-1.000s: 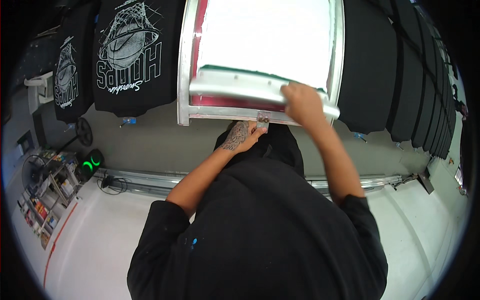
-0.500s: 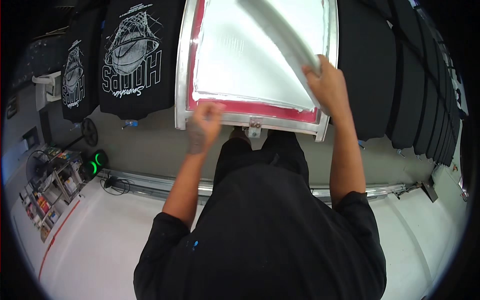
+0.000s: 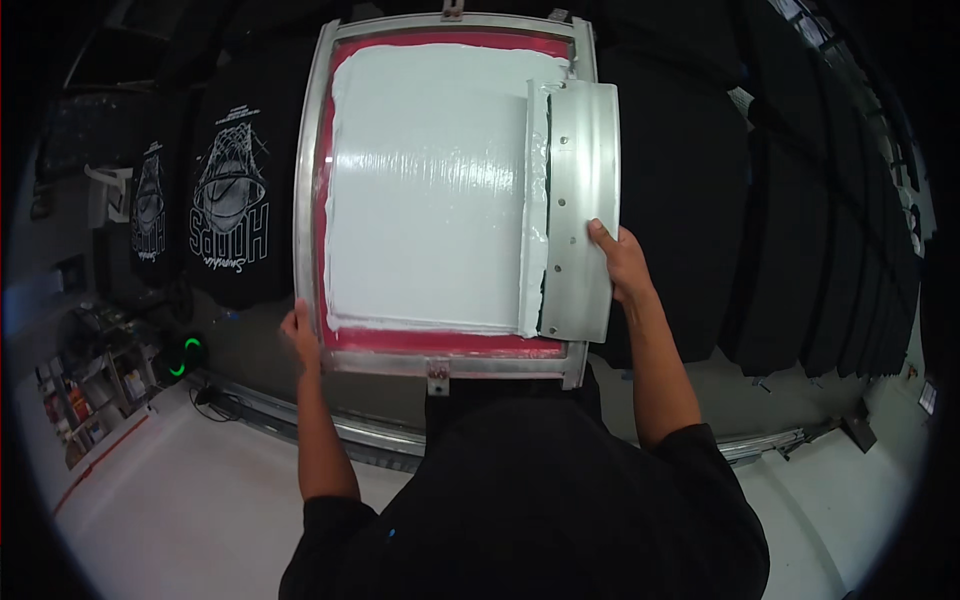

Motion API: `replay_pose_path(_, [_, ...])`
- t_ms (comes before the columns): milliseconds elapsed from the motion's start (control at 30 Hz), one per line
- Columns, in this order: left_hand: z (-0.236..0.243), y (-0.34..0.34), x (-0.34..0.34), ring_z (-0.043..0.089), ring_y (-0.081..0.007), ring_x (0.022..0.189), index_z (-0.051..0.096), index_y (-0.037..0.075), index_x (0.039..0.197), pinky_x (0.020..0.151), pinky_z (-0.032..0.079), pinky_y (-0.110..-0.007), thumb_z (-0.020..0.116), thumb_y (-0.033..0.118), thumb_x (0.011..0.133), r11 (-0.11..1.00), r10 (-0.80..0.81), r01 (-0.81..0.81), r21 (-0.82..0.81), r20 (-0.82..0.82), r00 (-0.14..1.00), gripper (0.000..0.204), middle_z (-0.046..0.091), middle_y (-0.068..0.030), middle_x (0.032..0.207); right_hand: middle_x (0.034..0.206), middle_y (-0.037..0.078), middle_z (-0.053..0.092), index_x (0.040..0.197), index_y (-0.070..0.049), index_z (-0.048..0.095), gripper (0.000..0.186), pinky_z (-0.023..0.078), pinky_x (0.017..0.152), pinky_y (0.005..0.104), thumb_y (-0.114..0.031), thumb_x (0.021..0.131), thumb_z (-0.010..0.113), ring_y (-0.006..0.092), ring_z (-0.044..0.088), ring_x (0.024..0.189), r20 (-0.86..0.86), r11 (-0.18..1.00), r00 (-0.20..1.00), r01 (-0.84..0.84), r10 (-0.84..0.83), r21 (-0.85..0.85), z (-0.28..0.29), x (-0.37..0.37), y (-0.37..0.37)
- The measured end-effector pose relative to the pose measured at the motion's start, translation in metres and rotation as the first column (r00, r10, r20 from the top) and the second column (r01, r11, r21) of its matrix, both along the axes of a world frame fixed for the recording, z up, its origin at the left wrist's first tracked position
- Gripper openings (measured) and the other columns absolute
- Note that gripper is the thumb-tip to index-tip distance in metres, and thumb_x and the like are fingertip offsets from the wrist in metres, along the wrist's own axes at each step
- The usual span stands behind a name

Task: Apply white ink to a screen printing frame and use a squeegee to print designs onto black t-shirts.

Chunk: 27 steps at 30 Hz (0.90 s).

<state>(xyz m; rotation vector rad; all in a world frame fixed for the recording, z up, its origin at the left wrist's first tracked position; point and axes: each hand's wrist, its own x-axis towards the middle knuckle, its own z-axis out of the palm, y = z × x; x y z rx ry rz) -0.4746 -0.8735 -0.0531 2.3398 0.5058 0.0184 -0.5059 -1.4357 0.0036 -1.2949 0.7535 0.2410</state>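
A screen printing frame (image 3: 309, 180) of silvery metal lies before me, its mesh bordered in red and coated with smooth white ink (image 3: 430, 200). Along its right side rests a wide metal squeegee (image 3: 590, 150), set lengthwise, with white ink thick along its left edge. My right hand (image 3: 627, 262) grips the squeegee's outer right side, thumb on top and the other fingers partly hidden underneath. At the frame's near left corner, my left hand (image 3: 303, 340) is closed around the outer left rail.
Black shirts (image 3: 230, 200) with a white basketball print hang over boards at left. More black shirts (image 3: 680, 200) line the right. Behind me on the left are a shelf of bottles (image 3: 100, 400) and a green-lit device (image 3: 185, 355). A metal rail (image 3: 370, 440) runs along the floor.
The squeegee has gone from a raised slant across the screen to lying lengthwise at its right side. My left hand has moved from the near rail to the left rail. The view has shifted.
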Motion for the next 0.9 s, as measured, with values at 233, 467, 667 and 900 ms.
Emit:
replay_pose_path(233, [-0.010, -0.055, -0.020, 0.045, -0.0101, 0.066, 0.065, -0.004, 0.083, 0.058, 0.038, -0.032, 0.056, 0.049, 0.104, 0.984, -0.081, 0.089, -0.155, 0.060, 0.995, 0.058, 0.054, 0.0000, 0.066, 0.105, 0.017, 0.071, 0.125, 0.005, 0.061, 0.057, 0.060, 0.079, 0.0361, -0.045, 0.098, 0.068, 0.0220, 0.070, 0.090, 0.071, 0.991, 0.990, 0.126, -0.124, -0.033, -0.008, -0.060, -0.045])
replay_pose_path(467, [-0.053, -0.125, 0.001, 0.048, -0.0096, 0.065, 0.071, -0.005, 0.097, 0.058, 0.041, -0.031, 0.062, 0.044, 0.101, 0.913, -0.308, 0.261, -0.315, -0.109, 0.945, 0.050, 0.057, 0.0006, 0.069, 0.106, 0.018, 0.072, 0.126, 0.008, 0.058, 0.063, 0.060, 0.080, 0.0378, -0.045, 0.095, 0.072, 0.0251, 0.072, 0.091, 0.048, 0.887, 0.904, 0.426, -0.425, -0.178, -0.035, -0.122, -0.071])
replay_pose_path(667, [-0.066, -0.165, -0.011, 0.055, -0.0142, 0.069, 0.072, -0.006, 0.099, 0.064, 0.047, -0.036, 0.066, 0.045, 0.098, 0.928, -0.294, 0.248, -0.280, -0.136, 0.946, 0.052, 0.063, -0.0071, 0.071, 0.108, 0.020, 0.071, 0.129, 0.010, 0.056, 0.064, 0.060, 0.080, 0.0378, -0.042, 0.096, 0.072, 0.0263, 0.073, 0.090, 0.098, 0.881, 0.889, 0.457, -0.447, -0.126, -0.069, -0.132, -0.107])
replay_pose_path(900, [-0.069, -0.224, -0.035, 0.041, -0.0092, 0.062, 0.064, -0.004, 0.081, 0.054, 0.032, -0.032, 0.061, 0.043, 0.102, 0.961, -0.224, 0.214, -0.174, -0.039, 0.974, 0.051, 0.046, 0.0013, 0.062, 0.109, 0.020, 0.071, 0.129, 0.009, 0.056, 0.062, 0.060, 0.082, 0.0386, -0.041, 0.096, 0.071, 0.0267, 0.072, 0.093, 0.074, 0.906, 0.908, 0.418, -0.413, -0.066, -0.078, -0.129, -0.171])
